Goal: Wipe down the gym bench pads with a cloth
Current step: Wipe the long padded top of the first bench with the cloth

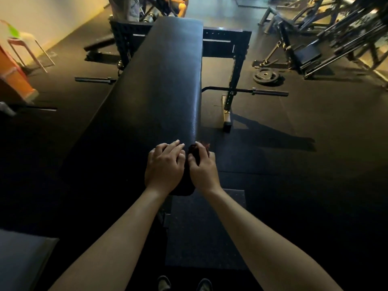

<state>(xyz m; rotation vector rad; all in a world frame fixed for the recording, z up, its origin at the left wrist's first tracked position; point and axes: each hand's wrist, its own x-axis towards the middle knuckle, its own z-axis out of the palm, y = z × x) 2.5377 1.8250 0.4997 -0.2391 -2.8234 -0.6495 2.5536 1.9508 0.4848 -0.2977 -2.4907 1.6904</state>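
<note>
Cloth (194, 153) sits in the curled grip of the right hand (202, 165) at the bench pad (168, 80) edge, left hand (164, 166) flat.

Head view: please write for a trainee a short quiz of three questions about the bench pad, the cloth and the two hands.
1. True or false: the left hand rests with straight fingers on the bench pad.
2. Which of the hands grips the cloth? A: left hand. B: right hand.
3. Name the round object lying on the floor to the right of the bench.

Key: 1 true; 2 B; 3 weight plate.
</note>
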